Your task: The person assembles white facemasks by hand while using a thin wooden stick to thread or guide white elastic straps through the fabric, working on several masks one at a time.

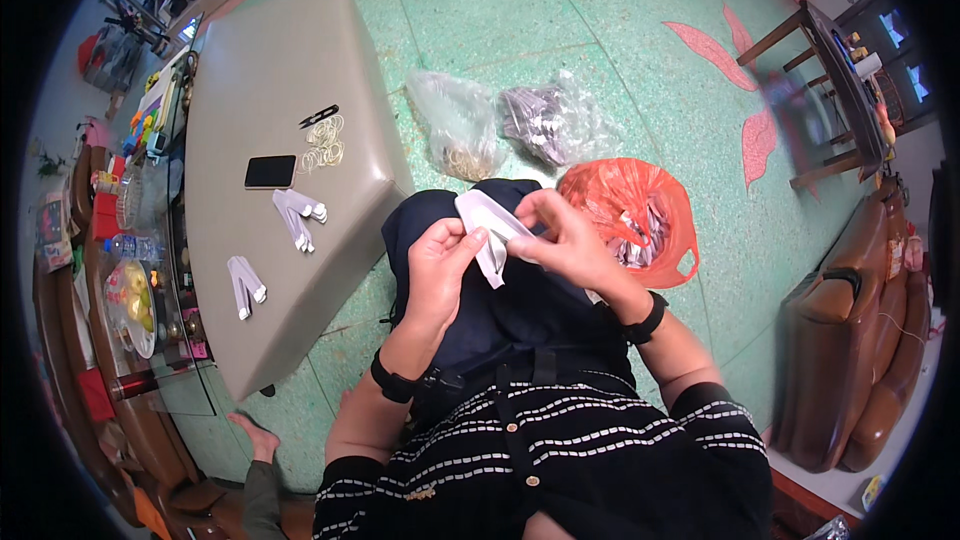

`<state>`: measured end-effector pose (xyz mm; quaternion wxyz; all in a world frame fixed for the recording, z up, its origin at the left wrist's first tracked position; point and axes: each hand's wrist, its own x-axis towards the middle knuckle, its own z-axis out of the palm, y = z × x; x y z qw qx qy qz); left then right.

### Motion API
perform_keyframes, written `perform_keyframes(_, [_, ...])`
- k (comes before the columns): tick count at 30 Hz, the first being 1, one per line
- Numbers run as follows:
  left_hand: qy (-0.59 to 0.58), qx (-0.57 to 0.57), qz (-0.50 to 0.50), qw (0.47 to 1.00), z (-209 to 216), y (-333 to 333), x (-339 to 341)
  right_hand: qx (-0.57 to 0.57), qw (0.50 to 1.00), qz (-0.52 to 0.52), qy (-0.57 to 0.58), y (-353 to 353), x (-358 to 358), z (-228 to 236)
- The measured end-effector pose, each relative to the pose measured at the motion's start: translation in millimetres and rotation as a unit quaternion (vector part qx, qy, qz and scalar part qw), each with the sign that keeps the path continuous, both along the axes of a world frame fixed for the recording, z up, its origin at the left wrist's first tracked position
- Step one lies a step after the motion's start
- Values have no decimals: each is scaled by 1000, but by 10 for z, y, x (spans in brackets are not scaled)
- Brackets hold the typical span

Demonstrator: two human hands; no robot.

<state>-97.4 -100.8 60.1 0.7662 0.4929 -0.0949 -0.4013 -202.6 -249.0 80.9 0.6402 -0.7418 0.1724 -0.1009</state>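
Over my lap I hold a pale lilac folded strip (487, 216), bent into a narrow V shape with its point toward me. My left hand (437, 258) pinches its left side between thumb and fingers. On the other side, my right hand (568, 245) has thumb and bent fingers closed at its right edge. Similar folded strips (297, 218) lie in a small bunch on the beige padded bench (290, 70) to my left, and another bunch of strips (245, 286) is nearer to me. A red plastic bag (610, 190) with more strips sits in a red tub (682, 240) by my right knee.
On the bench are a phone (270, 172), pale rubber bands (322, 145) and black thread snips (320, 118). Two clear bags lie on the green floor: a bag with rubber bands (455, 120) and a bag of strips (545, 125). Another person's bare foot (255, 435) shows lower left.
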Motion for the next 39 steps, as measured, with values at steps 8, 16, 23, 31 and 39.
perform_keyframes(8, [212,-1,-209,955,48,117,309,-509,832,176,-136,-117,-67,1])
perform_keyframes(16, [35,20,-218,975,-29,94,262,21,998,57,-11,20,-42,-30])
perform_keyframes(23, [-57,60,-121,989,-105,20,60,64,988,-55,127,134,0,-106])
perform_keyframes(31, [-123,81,-48,988,-138,38,-64,-109,993,-36,-38,149,22,-187])
perform_keyframes(39, [-93,67,-38,993,-212,49,-61,-27,996,-51,67,127,58,-244])
